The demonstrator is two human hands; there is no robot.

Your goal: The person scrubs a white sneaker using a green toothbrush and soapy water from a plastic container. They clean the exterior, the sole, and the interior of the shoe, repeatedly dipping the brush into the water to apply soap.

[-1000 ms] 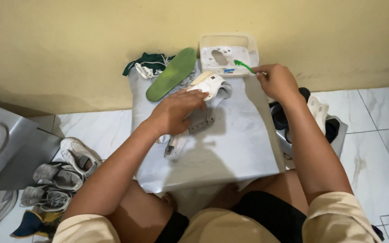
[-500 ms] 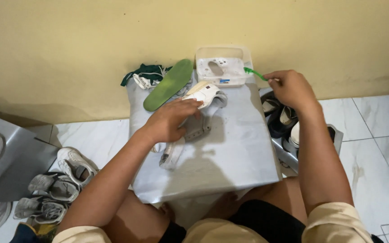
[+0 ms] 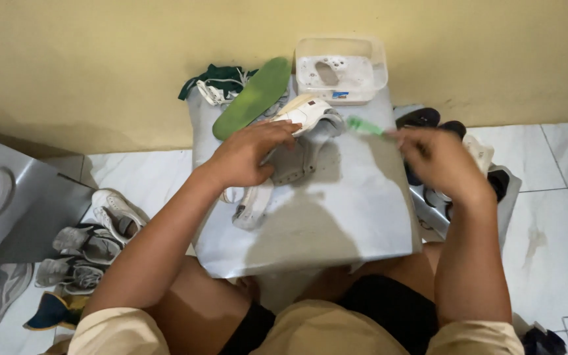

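My left hand (image 3: 248, 154) grips a white and grey shoe (image 3: 294, 148) lying on a grey metal table top (image 3: 350, 210). My right hand (image 3: 438, 158) holds a green toothbrush (image 3: 363, 125), its head pointing at the shoe's toe. The hand is blurred by motion. A clear plastic tub of soapy water (image 3: 341, 69) stands at the table's far edge against the wall. A green insole (image 3: 252, 96) leans beside the shoe.
A green and white shoe (image 3: 215, 84) lies behind the insole. Several grey and white sneakers (image 3: 87, 240) are piled on the tiled floor at left. Dark sandals and shoes (image 3: 448, 125) sit on a rack at right. A yellow wall runs behind.
My right hand has pulled the toothbrush back from the tub and down toward the shoe. My left hand keeps its hold on the shoe.
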